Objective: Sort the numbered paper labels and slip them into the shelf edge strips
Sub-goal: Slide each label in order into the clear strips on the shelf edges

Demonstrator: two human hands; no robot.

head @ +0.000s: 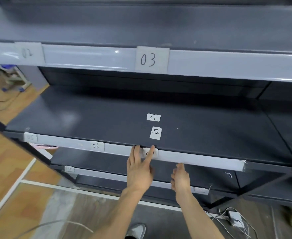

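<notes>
Head view, centre: left hand (140,165), fingers straight, pressed a label (148,153) against the strip (193,160). Right hand (180,177) hung loosely curled, holding nothing, lower right. Spare labels (155,133) lay on the shelf (90,121) above.

labels in strips (151,59): 7 | loose labels (155,133): 2 | hands (140,167): 2

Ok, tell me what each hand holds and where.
Nothing is gripped. The left hand presses a label against the edge strip with straight fingers; the right hand seems empty.
</notes>
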